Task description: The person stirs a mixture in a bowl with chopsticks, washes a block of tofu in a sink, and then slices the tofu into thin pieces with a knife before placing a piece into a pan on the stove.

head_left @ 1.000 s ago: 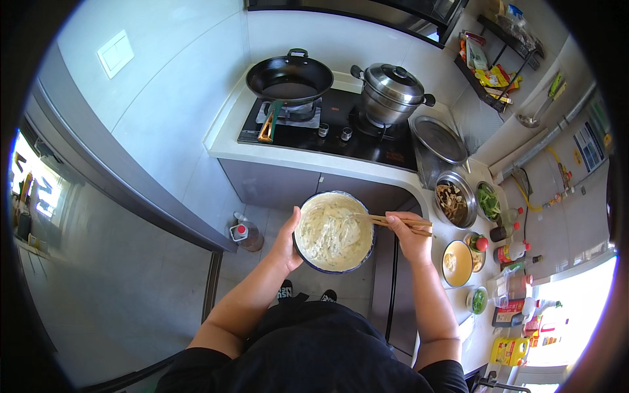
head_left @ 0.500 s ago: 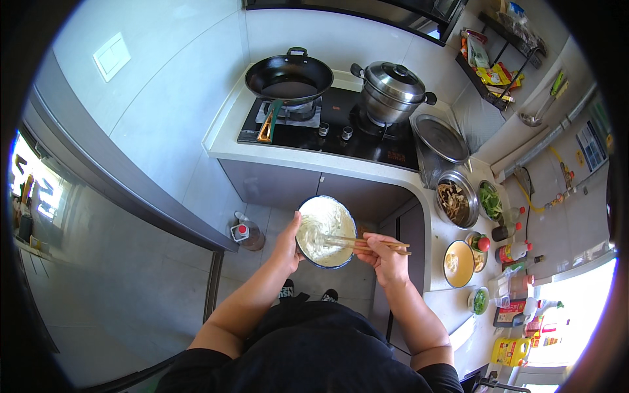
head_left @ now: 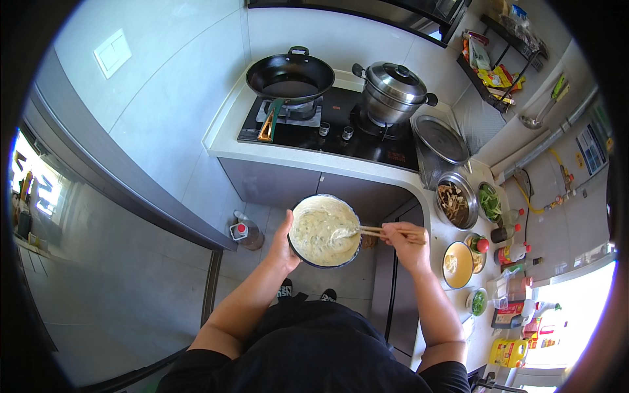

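Note:
My left hand [head_left: 284,243] grips the left rim of a round, dark-rimmed bowl [head_left: 303,257], thumb over the edge and fingers beneath. Inside lies a thick, pale batter [head_left: 321,229] with greenish flecks, smeared up the wall. My right hand [head_left: 407,245] is closed around a pair of wooden chopsticks [head_left: 372,231]. Their tips dip into the batter near the bowl's right side. The bowl is held in the air in front of my body, between me and the stove counter.
On the stove stand a black wok [head_left: 290,78] and a lidded steel pot [head_left: 394,92]. Along the right counter are a steel bowl of sliced mushrooms [head_left: 452,203], greens [head_left: 489,202], a yellow bowl [head_left: 457,264] and several bottles. A jug [head_left: 246,234] stands on the floor.
My right hand has moved right with the chopsticks, their tips now at the bowl's right side. The bowl's opening faces up at me more, and the batter looks more spread out.

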Tool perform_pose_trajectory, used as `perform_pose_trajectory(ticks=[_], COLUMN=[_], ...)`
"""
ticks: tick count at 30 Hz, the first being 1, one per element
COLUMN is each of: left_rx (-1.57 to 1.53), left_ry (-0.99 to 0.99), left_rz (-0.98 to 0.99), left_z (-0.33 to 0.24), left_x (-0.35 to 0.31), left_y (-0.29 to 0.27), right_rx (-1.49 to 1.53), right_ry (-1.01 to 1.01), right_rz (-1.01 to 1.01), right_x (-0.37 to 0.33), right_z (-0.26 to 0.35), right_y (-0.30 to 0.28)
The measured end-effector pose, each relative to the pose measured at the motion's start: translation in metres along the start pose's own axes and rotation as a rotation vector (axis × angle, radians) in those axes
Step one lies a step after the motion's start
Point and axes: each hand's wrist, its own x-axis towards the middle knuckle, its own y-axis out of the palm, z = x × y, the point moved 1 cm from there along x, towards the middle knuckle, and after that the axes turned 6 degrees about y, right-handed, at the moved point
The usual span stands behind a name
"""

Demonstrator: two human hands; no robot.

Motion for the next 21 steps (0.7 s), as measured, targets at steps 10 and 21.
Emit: perform_pose_trajectory(ticks=[10,21], left_rx=[0.180,-0.073], left_ry=[-0.079,-0.081], left_rz=[-0.094,0.151], left_z=[0.017,0.001], left_x=[0.005,0.000], left_y=[-0.002,-0.001], right_rx=[0.281,0.016], right_ry=[0.142,-0.220], right_rz=[0.229,-0.040], right_x=[-0.023,0.006], right_z=[0.015,0.016], right_y=[0.040,0.022])
